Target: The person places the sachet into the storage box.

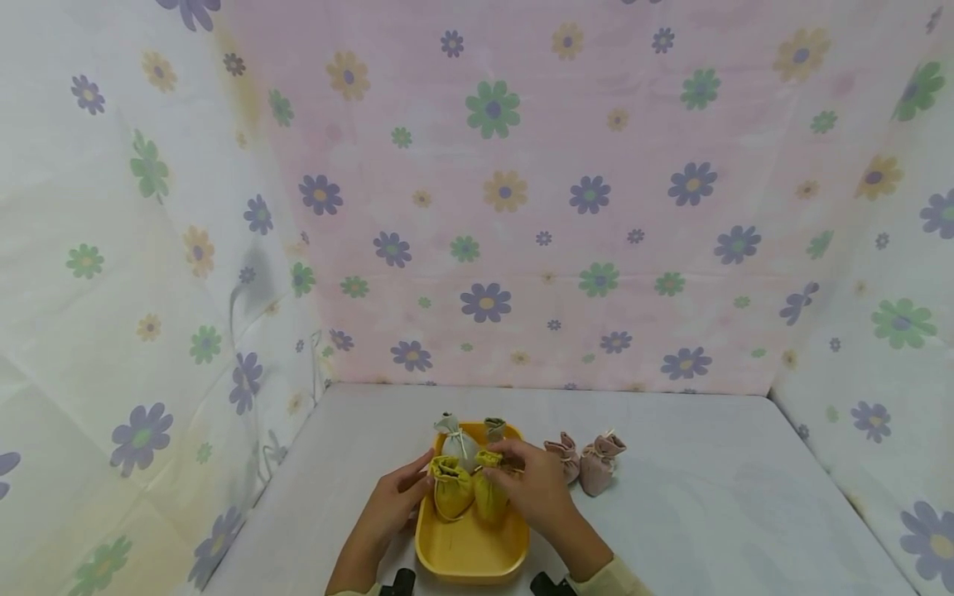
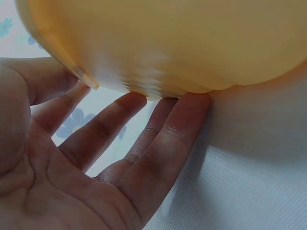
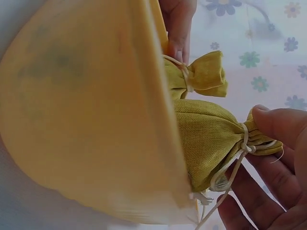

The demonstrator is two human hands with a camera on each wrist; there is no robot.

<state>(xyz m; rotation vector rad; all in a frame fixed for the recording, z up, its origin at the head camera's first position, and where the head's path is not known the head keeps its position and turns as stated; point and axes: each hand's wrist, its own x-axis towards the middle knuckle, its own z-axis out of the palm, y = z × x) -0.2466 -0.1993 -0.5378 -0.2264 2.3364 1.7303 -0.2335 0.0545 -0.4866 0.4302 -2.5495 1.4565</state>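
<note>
A yellow plastic tray (image 1: 471, 550) sits in front of me with several small drawstring pouches at its far end. My right hand (image 1: 542, 490) pinches the gathered neck of a mustard-yellow pouch (image 3: 208, 139), thumb on one side and fingers on the other; its pale cord dangles. Beside it in the tray stands another mustard pouch (image 1: 452, 495). Behind them are a whitish pouch (image 1: 462, 449) and a brownish-green one (image 1: 494, 429), partly hidden. At the tray's left side, my left hand (image 1: 391, 501) holds the rim, its fingers (image 2: 163, 153) spread against the outer wall.
Two dusty-pink pouches, one nearer the tray (image 1: 569, 463) and one farther right (image 1: 599, 468), stand on the white table (image 1: 715, 505). Flower-printed cloth (image 1: 522, 273) hangs along the back and both sides.
</note>
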